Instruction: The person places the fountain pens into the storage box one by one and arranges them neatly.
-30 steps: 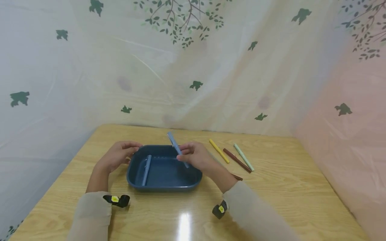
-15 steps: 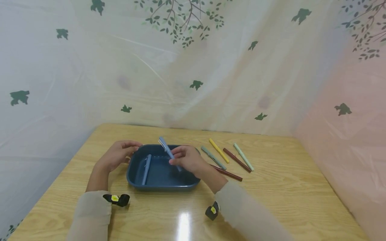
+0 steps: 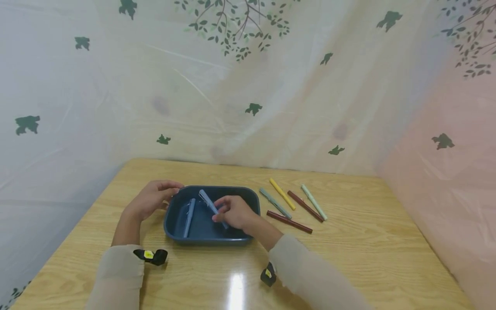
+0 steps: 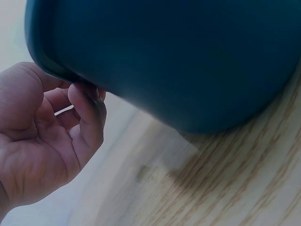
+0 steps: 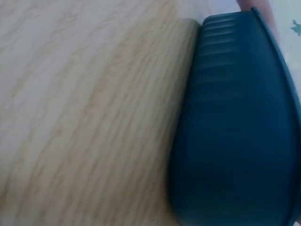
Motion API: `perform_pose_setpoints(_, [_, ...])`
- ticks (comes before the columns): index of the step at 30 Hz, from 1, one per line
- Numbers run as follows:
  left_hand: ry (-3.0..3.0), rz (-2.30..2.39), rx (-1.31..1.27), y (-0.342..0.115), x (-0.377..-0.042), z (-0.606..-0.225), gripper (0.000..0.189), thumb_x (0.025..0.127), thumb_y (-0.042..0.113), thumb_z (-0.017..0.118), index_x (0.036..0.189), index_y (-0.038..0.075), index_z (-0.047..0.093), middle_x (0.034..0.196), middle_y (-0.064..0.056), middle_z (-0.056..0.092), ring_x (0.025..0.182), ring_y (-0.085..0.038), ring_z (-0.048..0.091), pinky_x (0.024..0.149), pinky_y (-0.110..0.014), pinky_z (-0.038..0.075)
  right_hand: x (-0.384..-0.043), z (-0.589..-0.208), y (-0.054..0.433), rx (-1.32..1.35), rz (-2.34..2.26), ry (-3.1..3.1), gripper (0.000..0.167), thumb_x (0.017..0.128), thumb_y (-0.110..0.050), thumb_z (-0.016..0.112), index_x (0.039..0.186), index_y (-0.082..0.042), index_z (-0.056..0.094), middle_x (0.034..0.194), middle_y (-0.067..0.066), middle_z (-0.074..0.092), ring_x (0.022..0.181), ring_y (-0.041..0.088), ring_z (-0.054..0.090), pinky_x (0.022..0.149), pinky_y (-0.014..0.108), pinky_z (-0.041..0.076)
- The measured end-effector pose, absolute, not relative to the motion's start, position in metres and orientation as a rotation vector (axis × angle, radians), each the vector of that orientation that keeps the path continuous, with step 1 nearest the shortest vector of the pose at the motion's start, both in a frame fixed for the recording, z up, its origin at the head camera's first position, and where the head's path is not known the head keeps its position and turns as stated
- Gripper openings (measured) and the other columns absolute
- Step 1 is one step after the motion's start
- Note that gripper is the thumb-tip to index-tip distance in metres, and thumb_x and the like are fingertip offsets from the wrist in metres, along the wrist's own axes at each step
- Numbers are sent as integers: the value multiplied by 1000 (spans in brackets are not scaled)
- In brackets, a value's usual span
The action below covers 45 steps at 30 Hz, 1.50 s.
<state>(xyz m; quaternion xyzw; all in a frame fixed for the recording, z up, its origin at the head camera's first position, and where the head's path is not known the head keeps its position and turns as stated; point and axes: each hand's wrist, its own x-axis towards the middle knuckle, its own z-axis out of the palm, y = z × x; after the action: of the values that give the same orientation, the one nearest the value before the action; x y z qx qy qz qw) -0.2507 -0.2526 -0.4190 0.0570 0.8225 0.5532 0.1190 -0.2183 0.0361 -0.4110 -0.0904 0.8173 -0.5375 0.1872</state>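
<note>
A dark blue rectangular tray [image 3: 211, 242] stands on the table. My left hand [image 3: 152, 200] holds its far left corner; in the left wrist view that hand's [image 4: 47, 136] fingers curl at the rim of the tray [image 4: 164, 56]. Inside the tray, my right hand [image 3: 237, 213] pinches a light blue pen [image 3: 207, 199] with a clip, tilted, its clip end raised toward the far left. Whether its lower end touches the tray floor cannot be told. Left of it, a similar blue pen [image 3: 189, 218] lies in the tray. The right wrist view shows only the tray's outer wall [image 5: 230, 122] and table.
Right of the tray lie several pens: a grey-green pen [image 3: 275, 203], a yellow pen [image 3: 282, 194], a dark red pen [image 3: 305, 206], a pale green pen [image 3: 314, 203] and a nearer dark red pen [image 3: 289, 222]. A patterned curtain [image 3: 217, 107] hangs behind the wooden table [image 3: 368, 241].
My right hand has moved left and down into the tray with the blue pen, uncovering the grey-green pen and the nearer dark red pen. My left hand stays at the tray's corner.
</note>
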Motion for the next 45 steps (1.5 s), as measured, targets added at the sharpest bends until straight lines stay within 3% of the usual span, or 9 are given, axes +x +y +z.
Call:
perform_pose_setpoints(21, [2390,1619,171,-255,-247,-419,37,108,19,52,138,-3,58,118,-15,67,94,-22,65,77,-36,57,-216,-418,13,-280,-1338,2392,35,81,1,83,113,0,68,68,2,65,59,11,58,60,24,45])
perform_pose_setpoints(31, [2377,1620,178,-254,-248,-417,39,108,22,53,138,-2,58,121,-16,65,95,-23,64,78,-36,57,-220,-417,7,-278,-1210,2469,31,81,-8,86,109,-6,71,86,2,65,77,15,61,72,28,47])
perform_pose_setpoints(37, [2376,1623,186,-254,-249,-419,38,109,21,52,138,-2,58,120,-15,65,94,-22,63,77,-36,57,-221,-420,8,-281,-1208,2447,29,83,-10,86,107,-7,71,79,2,66,70,14,61,66,26,47])
perform_pose_setpoints(45, [2370,1626,167,-252,-251,-418,38,108,22,52,138,-1,59,124,-14,62,95,-20,62,77,-36,56,-222,-423,10,-239,-1380,2325,21,83,4,81,101,0,71,71,5,68,58,14,63,57,29,56])
